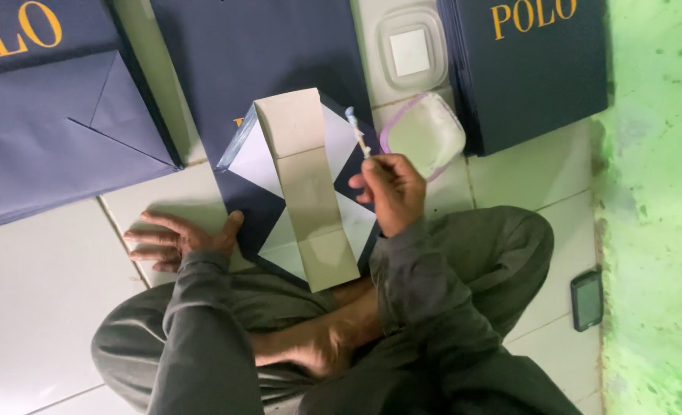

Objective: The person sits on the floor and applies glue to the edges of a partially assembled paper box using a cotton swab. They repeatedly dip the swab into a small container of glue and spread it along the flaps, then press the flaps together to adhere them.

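A half-folded navy paper bag [249, 211] lies on the tiled floor in front of me, its bottom flaps opened into white triangles. A long beige card strip [310, 192] lies down its middle. My right hand [391, 188] pinches a thin glue stick [358, 132] with a white-smeared tip, held just right of the strip. My left hand [178, 240] rests flat on the floor, fingers spread, its thumb touching the bag's left edge.
An open tub of white glue [425, 132] sits right of the bag, its clear lid [411, 48] behind it. Stacks of navy paper sheets and bags lie at far left [49, 131], centre [256, 54] and right [529, 69]. A phone [587, 300] lies by the green wall [656, 207].
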